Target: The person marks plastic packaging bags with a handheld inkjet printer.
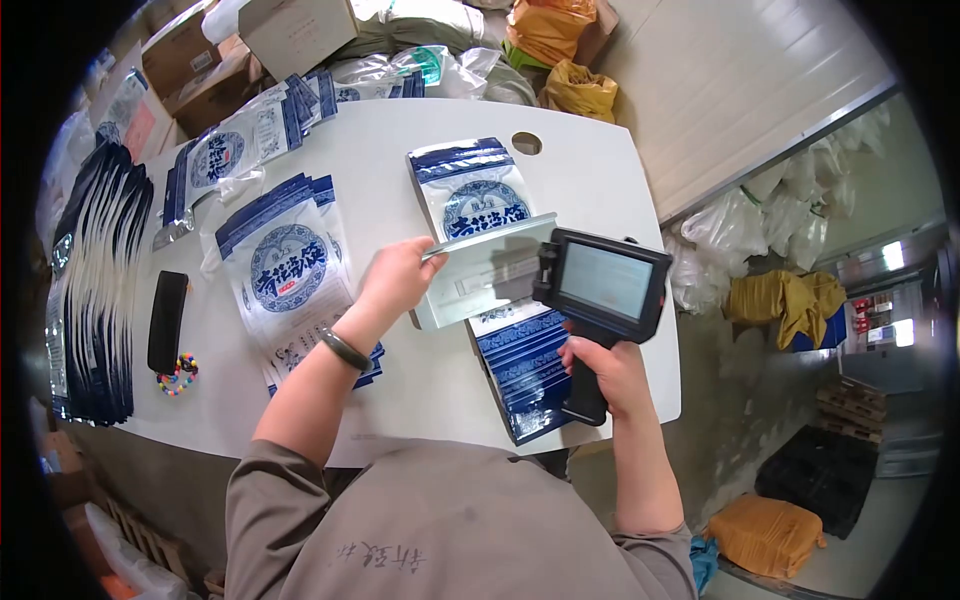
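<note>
My right hand (608,372) is wrapped round the black grip of a handheld inkjet printer (606,284), whose lit screen faces up. My left hand (400,276) pinches the left edge of a bent metal plate (475,283). The plate lies across a stack of blue-and-white pouches (472,190) and hides their middle; its right end meets the printer. To the left of my left hand is another pile of printed pouches (290,265), partly covered by my forearm. The printer's underside is hidden.
On the white table (380,130) a long row of pouches (95,280) stands at the left, near a black case (167,320) and a beaded bracelet (178,374). More pouches (235,150) lie at the back left. Boxes (295,35) and bags (580,90) stand behind the table.
</note>
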Available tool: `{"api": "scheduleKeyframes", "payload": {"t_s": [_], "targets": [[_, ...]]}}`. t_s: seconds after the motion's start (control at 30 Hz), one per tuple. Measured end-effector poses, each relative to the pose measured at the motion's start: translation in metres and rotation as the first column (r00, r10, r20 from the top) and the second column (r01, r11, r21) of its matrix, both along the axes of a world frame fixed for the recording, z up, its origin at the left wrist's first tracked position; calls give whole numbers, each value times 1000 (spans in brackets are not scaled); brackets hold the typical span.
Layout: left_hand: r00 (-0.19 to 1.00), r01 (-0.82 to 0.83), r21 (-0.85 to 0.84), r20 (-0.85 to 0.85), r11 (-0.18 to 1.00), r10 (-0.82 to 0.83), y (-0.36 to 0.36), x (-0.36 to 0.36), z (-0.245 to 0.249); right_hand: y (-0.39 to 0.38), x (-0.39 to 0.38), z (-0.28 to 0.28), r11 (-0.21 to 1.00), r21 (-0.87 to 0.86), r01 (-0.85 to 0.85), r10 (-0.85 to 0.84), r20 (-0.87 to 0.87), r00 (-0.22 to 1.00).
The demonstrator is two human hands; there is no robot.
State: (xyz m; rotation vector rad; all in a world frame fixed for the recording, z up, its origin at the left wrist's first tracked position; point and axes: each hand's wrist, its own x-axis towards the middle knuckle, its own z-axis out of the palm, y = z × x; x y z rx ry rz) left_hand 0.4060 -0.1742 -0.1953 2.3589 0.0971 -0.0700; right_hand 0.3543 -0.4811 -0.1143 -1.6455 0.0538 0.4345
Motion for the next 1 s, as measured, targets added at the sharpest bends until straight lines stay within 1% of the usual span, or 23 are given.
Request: {"api": "scheduleKeyframes", "payload": {"t_s": [0.03,0.13,0.17,0.2,0.27,0.3,0.4,0.43,0.53,0.63,0.67,0.7,0.8,0.83,0.93,1.0], "targets": [[1000,-4,0,15,1000,4,0,-1,0,4,4,-1,997,-73,-29,27,-36,999],[999,18,77,-29,997,-16,0,0,5,25,10,-2,987,-132,-94,102,59,993],[1000,14,79,-13,997,-13,0,-1,4,32,9,-1,988,-128,-84,88,26,996],[1000,11,80,2,997,-11,0,-1,1,37,10,-1,973,-204,-108,113,11,994],[1000,11,95,19,995,-13,1,-2,0,46,14,-2,925,-350,-148,150,-21,988],[1000,13,108,21,994,-15,0,-2,1,53,16,4,859,-468,-209,193,-84,978],[1000,28,109,-3,994,-28,0,-1,5,72,18,5,812,-524,-258,215,-143,966],[999,35,104,-20,994,-33,0,-1,6,74,21,1,782,-545,-302,246,-175,953],[1000,25,38,-18,999,-24,0,-2,6,82,23,2,691,-669,-273,314,-62,947],[999,2,53,52,999,-5,-2,-4,4,63,39,-6,730,-626,-272,280,-89,956],[1000,15,57,25,998,-17,-1,-3,5,58,46,3,740,-603,-298,255,-158,954],[1000,27,60,3,998,-28,-1,-1,6,55,50,7,775,-582,-246,217,-121,969],[998,41,68,-45,997,-38,-3,0,12,47,58,14,761,-608,-228,160,-164,973],[998,40,72,-57,997,-36,-4,-1,15,45,59,16,769,-598,-225,173,-144,974],[997,36,63,-72,997,-32,-4,-2,19,35,59,11,813,-561,-157,124,-97,988],[998,36,60,-59,998,-32,-3,-3,19,27,64,16,820,-563,-106,70,-85,994]]}}
